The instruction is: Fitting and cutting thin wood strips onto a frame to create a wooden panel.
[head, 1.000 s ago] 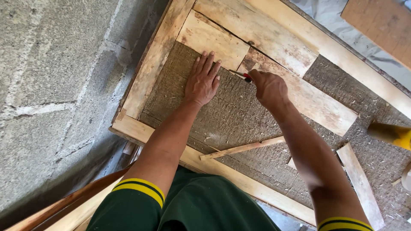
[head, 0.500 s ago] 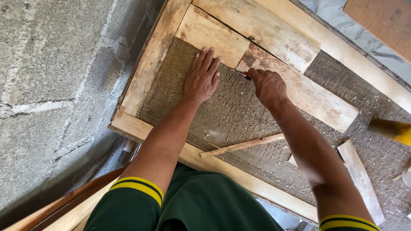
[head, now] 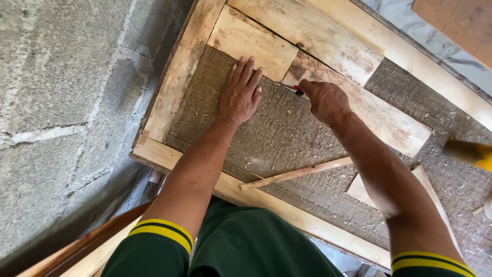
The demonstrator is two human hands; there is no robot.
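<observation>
My left hand [head: 241, 92] lies flat, fingers apart, on a rough brown fibre panel [head: 271, 138] set inside a pale wooden frame [head: 174, 87]. Its fingertips reach the lower edge of a short wooden board [head: 251, 41]. My right hand [head: 324, 100] is closed around a small tool with a red and black tip [head: 296, 90]. That tip touches the panel where it meets a longer slanted board [head: 379, 113]. Most of the tool is hidden inside my fist.
A thin wooden strip [head: 294, 174] lies loose on the panel near the frame's lower rail [head: 287, 213]. A flat offcut [head: 364, 190] sits partly under my right forearm. A yellow-tipped object [head: 469, 153] pokes in at the right edge. A grey block wall [head: 61, 102] fills the left.
Both hands stay in nearly the same place on the panel. My right hand with the tool has shifted only slightly along the board edge.
</observation>
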